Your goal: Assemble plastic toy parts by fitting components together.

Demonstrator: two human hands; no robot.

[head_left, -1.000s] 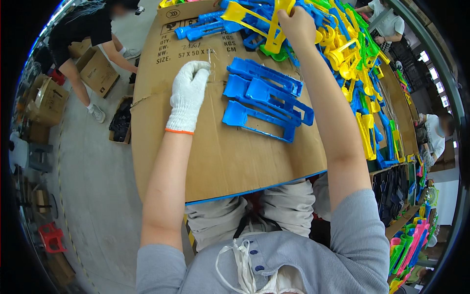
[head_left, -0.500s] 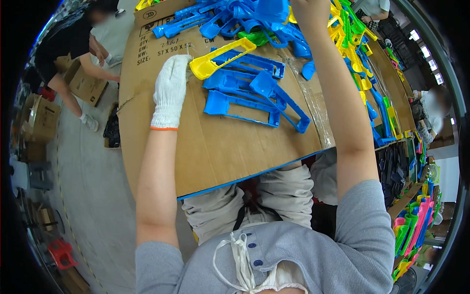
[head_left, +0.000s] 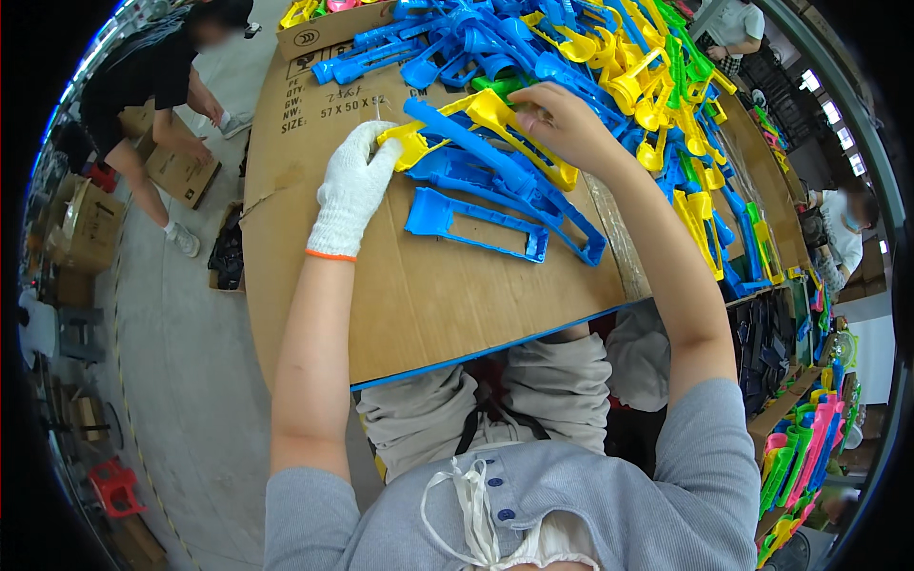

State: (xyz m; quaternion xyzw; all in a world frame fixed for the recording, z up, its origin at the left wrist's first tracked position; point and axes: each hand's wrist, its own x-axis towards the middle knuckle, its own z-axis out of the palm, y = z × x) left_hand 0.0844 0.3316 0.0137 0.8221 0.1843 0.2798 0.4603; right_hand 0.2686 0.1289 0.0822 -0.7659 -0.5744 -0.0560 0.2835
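Note:
My left hand (head_left: 356, 186), in a white knitted glove with an orange hem, is closed on the left end of a yellow plastic frame-like part (head_left: 407, 148). My bare right hand (head_left: 564, 126) is at the right, its fingers bent and apart. Its fingertips are beside another yellow long-slotted part (head_left: 490, 111), and no thing shows clearly within them. A long blue part (head_left: 471, 143) lies slanted across the yellow ones. Below are more blue slotted parts, one of them a blue frame (head_left: 479, 225) lying flat nearest me.
A large heap of blue parts (head_left: 476, 38) covers the cardboard's far side, with yellow parts (head_left: 636, 86) and green ones to its right. The cardboard work surface (head_left: 419, 314) has a blue near edge. Another person (head_left: 143, 86) bends over boxes at left. A red stool (head_left: 116, 487) stands lower left.
My right hand has come down and nearer from the far heap. Another yellow part and a long blue part now lie among the pieces. My left hand has shifted slightly right.

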